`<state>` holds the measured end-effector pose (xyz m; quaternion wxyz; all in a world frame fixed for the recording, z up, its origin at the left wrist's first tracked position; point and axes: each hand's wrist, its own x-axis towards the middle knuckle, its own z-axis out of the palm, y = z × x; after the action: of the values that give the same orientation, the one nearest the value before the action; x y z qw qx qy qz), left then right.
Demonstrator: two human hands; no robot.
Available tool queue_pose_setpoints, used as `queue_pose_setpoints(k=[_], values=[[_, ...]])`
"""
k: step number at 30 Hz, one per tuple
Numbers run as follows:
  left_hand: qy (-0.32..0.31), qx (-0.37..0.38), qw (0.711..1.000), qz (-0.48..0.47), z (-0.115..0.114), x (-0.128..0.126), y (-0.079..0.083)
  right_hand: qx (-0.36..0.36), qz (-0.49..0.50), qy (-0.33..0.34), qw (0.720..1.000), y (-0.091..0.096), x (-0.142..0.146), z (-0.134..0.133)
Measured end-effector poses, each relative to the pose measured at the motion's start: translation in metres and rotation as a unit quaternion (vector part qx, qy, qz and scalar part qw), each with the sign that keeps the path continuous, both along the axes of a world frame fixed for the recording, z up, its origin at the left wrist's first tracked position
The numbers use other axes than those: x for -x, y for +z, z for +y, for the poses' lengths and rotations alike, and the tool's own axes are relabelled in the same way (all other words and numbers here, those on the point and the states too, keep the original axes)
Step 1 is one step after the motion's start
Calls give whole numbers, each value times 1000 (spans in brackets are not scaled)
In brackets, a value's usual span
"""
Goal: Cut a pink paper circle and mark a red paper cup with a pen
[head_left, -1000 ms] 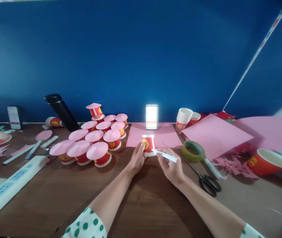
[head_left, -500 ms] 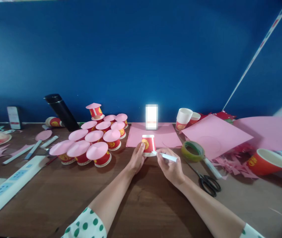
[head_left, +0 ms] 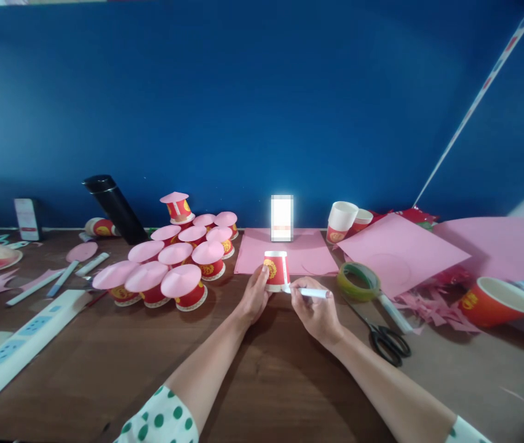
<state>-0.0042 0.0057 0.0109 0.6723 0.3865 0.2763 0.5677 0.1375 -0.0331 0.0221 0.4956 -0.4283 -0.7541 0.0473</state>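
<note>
My left hand point(head_left: 255, 295) grips a red paper cup point(head_left: 277, 269) by its left side, in front of the pink sheets. The cup is upside down, with a gold emblem and a white strip down its right side. In my right hand point(head_left: 313, 307) is a white marker point(head_left: 313, 293), held in a pinch. Its tip is at the cup's lower right edge, by the foot of the white strip; whether it touches is too small to tell. To the left stand several upturned red cups with pink paper discs point(head_left: 181, 281) on top.
Behind the cup lie pink sheets point(head_left: 250, 255), with a bright phone point(head_left: 282, 218) upright at the back. On the right are green tape point(head_left: 358, 282), black-handled scissors point(head_left: 390, 346), a marker point(head_left: 395, 312) and an orange-red cup point(head_left: 488, 301). A power strip point(head_left: 26, 344) and black flask point(head_left: 115, 209) are left.
The rear end of the marker has tilted slightly, and my right hand has shifted a little. The cup and my left hand stay almost where they were.
</note>
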Motion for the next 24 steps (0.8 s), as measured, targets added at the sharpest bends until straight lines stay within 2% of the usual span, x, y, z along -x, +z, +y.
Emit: queue_pose_setpoints(k=[5, 13, 24], values=[[4, 10, 1000, -2, 1, -1, -1, 7, -3, 4, 1000, 3, -1, -2], [-5, 19, 1000, -19, 1, 0, -5, -25, 70, 6, 997, 7, 0, -3], [-12, 16, 1000, -14, 1, 1, -5, -20, 53, 28, 998, 4, 0, -1]])
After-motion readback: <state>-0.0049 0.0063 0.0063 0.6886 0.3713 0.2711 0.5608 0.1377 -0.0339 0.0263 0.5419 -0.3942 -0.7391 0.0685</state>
